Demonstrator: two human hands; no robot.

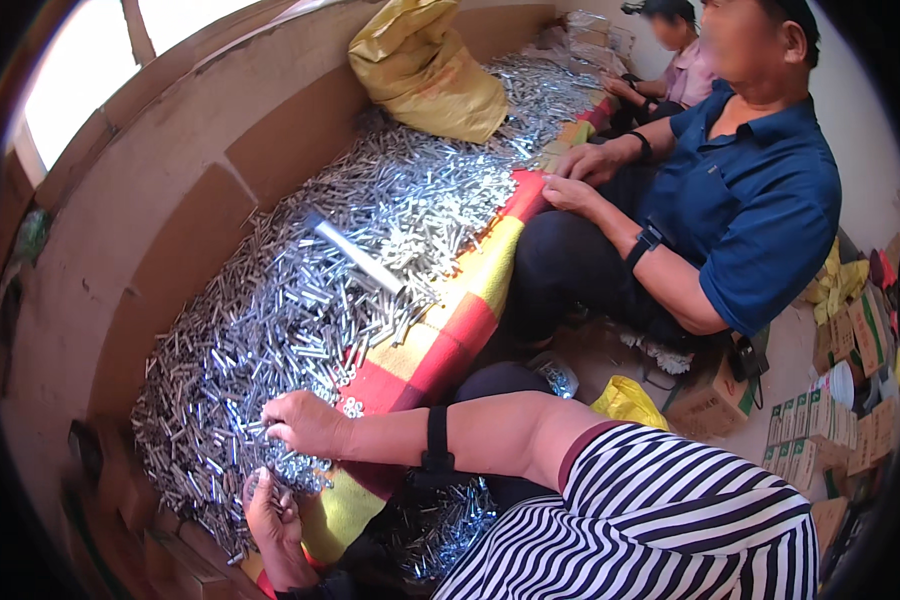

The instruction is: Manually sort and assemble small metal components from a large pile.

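Observation:
A long heap of silvery metal bolts or sleeves (270,320) lies in front of me. My right hand (310,425) reaches over its near end, fingers curled down and pinched together. Whatever is between those fingertips is too small to make out. Just below it is a cluster of small shiny nuts or washers (305,470). My left hand (273,520) is at the heap's lower edge, palm up, thumb and fingers closed. Something dark may be at its fingertips, but I cannot tell what. The two hands are close together but apart.
A checked red and yellow blanket (435,345) edges the heap. More metal pieces (445,530) lie by my lap. A yellow sack (420,75) and a long shiny bar (360,256) rest on the heap. A co-worker in blue (760,200) sits right; cartons (810,425) stand behind.

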